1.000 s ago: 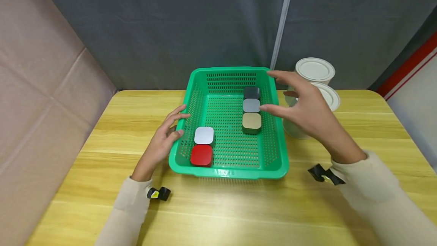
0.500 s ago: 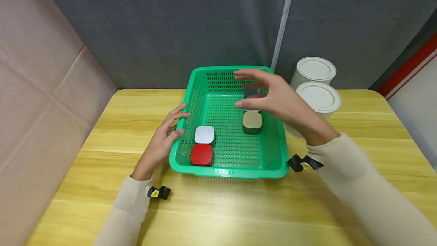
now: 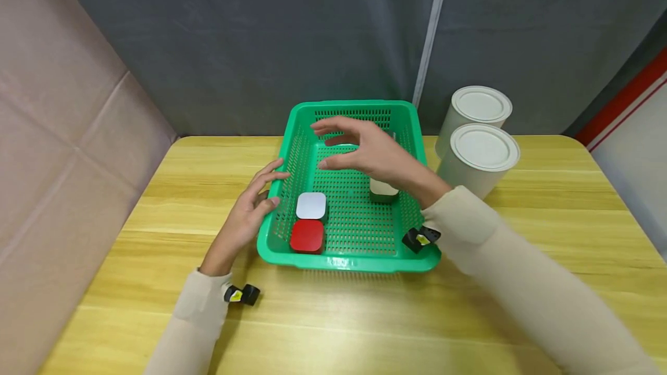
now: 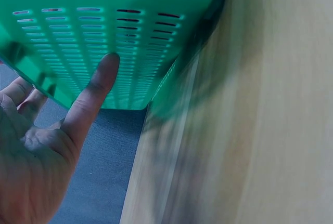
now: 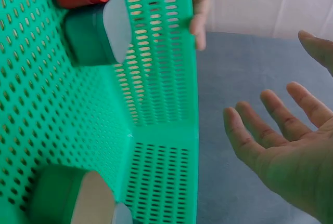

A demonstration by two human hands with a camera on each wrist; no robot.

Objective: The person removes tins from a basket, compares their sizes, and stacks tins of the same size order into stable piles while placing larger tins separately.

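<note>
Right grip (image 3: 371, 152) farther left above table (image 3: 333, 317)

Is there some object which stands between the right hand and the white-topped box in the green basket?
Nothing visible stands between the right hand and the white-topped box; the green basket is open above. The red-topped box lies beyond it.

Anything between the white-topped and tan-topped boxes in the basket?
Nothing stands between the white-topped box and tan-topped box: just bare green basket floor, seen in the head view.
</note>
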